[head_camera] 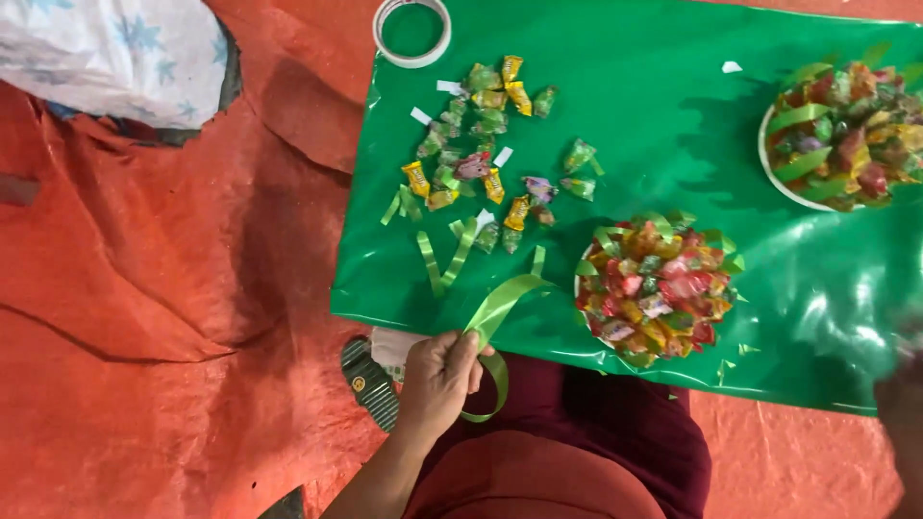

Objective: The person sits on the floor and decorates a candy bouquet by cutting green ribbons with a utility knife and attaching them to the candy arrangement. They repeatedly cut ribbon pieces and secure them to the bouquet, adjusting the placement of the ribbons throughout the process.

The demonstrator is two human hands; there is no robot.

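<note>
Green ribbon point(495, 317) looks light, limp and glossy-slick, so pinching near its end seems wise. The left hand point(437, 375) has its fingers point(461, 351) clenched on it; the blurred right hand point(902, 404) I cannot tell.

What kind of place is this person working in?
Probably an informal craft spot on the floor. A green sheet lies over an orange tarp, with loose wrapped candies, a tape roll, and the left hand holding green ribbon.
</note>
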